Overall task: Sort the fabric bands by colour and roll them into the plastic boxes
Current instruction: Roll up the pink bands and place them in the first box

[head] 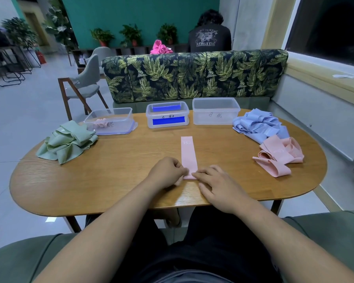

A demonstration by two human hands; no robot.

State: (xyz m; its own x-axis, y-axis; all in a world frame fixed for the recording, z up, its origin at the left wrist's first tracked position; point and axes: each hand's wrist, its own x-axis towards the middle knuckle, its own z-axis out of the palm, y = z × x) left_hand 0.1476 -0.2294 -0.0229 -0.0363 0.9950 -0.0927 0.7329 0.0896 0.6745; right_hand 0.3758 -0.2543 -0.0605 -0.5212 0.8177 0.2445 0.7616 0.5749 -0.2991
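One pink band [187,154] lies flat and straight in the middle of the tabletop [110,201], its end close to the near edge. It is laid out long so it can be rolled up. The left hand [166,170] pinches that near end with curled fingers. The right hand [217,184] presses on it with almost straight fingers, likely to stop it sliding. The roll probably goes in the left box [108,121] at the far edge, which already has pink rolls inside. More wait in the pink pile [280,156] by the right edge.

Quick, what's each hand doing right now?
Left hand: pinching the near end of the pink band.
Right hand: open, fingertips pressing the same end.
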